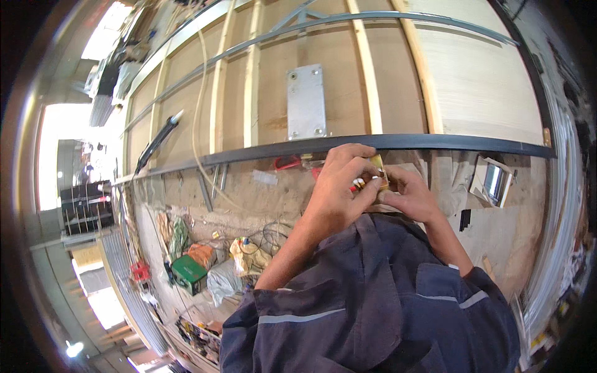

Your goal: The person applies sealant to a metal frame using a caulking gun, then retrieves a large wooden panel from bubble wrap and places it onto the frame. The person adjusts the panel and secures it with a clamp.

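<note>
1. Pieces [356,184], small, red and white, sit between thumb and forefinger of the left hand [336,183], by the near edge of the frame [448,142].
2. That hand is curled, its thumb and forefinger together on them.
3. Yellowish item [377,163], partly hidden, is between the two hands, beside that same edge.
4. Right hand [413,196] has thumb and fingers clamped on the item's right side.

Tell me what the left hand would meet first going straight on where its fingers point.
The left hand would first meet the small yellowish piece between the hands, which it seems to touch already; the right hand probably comes next, though depth is unclear.
</note>
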A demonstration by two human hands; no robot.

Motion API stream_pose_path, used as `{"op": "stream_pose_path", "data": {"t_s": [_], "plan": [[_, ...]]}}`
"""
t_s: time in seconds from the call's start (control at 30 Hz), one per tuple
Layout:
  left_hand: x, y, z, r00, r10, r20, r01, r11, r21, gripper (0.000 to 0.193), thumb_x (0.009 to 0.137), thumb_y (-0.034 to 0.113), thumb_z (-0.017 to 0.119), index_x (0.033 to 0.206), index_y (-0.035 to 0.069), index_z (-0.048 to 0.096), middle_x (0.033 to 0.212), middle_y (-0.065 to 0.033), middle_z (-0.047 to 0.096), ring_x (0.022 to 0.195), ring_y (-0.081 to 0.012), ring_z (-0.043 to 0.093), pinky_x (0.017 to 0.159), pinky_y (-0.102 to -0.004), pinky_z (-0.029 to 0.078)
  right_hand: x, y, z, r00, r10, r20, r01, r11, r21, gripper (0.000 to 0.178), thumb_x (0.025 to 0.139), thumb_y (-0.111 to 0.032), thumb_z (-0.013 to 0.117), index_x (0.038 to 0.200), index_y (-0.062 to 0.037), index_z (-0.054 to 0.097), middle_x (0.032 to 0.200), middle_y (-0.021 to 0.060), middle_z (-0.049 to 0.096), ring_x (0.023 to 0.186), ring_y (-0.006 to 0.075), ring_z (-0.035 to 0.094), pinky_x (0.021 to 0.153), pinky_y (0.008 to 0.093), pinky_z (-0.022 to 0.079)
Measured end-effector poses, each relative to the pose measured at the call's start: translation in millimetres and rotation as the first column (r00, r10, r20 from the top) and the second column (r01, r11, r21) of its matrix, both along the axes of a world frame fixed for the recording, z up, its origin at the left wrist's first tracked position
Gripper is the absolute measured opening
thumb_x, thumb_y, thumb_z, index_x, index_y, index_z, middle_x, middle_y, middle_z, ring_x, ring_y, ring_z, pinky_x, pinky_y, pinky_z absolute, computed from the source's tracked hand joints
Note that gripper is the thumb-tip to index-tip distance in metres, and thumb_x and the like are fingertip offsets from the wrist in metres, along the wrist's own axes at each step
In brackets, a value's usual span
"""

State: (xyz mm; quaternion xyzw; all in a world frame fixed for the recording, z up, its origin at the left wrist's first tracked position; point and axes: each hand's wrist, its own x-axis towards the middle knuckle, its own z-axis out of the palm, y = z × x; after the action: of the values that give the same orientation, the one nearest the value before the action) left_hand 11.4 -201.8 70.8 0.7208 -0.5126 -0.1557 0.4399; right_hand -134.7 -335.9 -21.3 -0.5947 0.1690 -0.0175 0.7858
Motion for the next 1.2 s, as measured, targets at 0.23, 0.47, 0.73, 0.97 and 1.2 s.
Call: {"op": "stream_pose_path", "data": {"t_s": [0.23, 0.47, 0.73, 0.97, 1.2], "plan": [[-35, 33, 84, 0.864, -0.292, -0.410, 0.133, 0.919, -0.372, 0.014, 0.082, -0.001, 0.074, 0.092, -0.002, 0.064, 0.095, -0.0182, 0.068, 0.087, -0.0329, 0.067, 0.079, -0.0424, 0.054, -38, -2, -13, 0.969, 0.220, -0.109, -0.227, 0.972, -0.055, 0.052, 0.080, -0.008, 0.073, 0.129, 0.0032, 0.058, 0.109, 0.0073, 0.068, 0.102, 0.0153, 0.064, 0.095, 0.0328, 0.050], [-59, 32, 114, 0.335, -0.865, -0.375, 0.235, 0.461, -0.856, 0.029, 0.098, 0.017, 0.064, 0.125, 0.008, 0.060, 0.115, -0.0120, 0.065, 0.090, -0.0330, 0.066, 0.076, -0.0464, 0.054, -45, -14, 18, 0.950, 0.181, -0.253, -0.200, 0.978, -0.052, 0.085, 0.073, 0.000, 0.076, 0.148, 0.0015, 0.036, 0.120, 0.0102, 0.063, 0.105, 0.0165, 0.063, 0.092, 0.0316, 0.051], [-57, 44, 114, 0.354, -0.688, -0.633, 0.088, 0.698, -0.710, 0.028, 0.096, 0.015, 0.064, 0.108, -0.010, 0.064, 0.094, -0.0325, 0.067, 0.082, -0.0427, 0.068, 0.072, -0.0491, 0.056, -46, -25, 4, 0.958, 0.201, -0.205, -0.231, 0.964, -0.134, 0.059, 0.072, -0.006, 0.081, 0.125, -0.0045, 0.055, 0.099, 0.0030, 0.065, 0.089, 0.0115, 0.062, 0.079, 0.0288, 0.052], [-44, 129, 18, 0.782, -0.054, -0.621, 0.336, 0.876, 0.347, 0.056, 0.102, 0.036, 0.054, 0.147, 0.003, 0.045, 0.149, -0.0181, 0.047, 0.137, -0.0395, 0.044, 0.112, -0.0485, 0.035, -54, -49, 11, 0.957, 0.166, -0.240, -0.221, 0.948, -0.228, 0.050, 0.072, -0.009, 0.082, 0.115, -0.0030, 0.057, 0.093, 0.0037, 0.064, 0.084, 0.0120, 0.061, 0.075, 0.0298, 0.051], [-64, 161, -25, 0.705, -0.242, -0.667, 0.472, 0.862, 0.187, 0.058, 0.102, 0.033, 0.049, 0.152, 0.005, 0.039, 0.161, -0.0159, 0.031, 0.152, -0.0315, 0.024, 0.121, -0.0437, 0.024, -42, -50, 20, 0.952, 0.164, -0.260, -0.239, 0.925, -0.295, 0.042, 0.073, -0.014, 0.083, 0.106, -0.0015, 0.059, 0.090, 0.0065, 0.063, 0.085, 0.0153, 0.060, 0.077, 0.0324, 0.050]]}}
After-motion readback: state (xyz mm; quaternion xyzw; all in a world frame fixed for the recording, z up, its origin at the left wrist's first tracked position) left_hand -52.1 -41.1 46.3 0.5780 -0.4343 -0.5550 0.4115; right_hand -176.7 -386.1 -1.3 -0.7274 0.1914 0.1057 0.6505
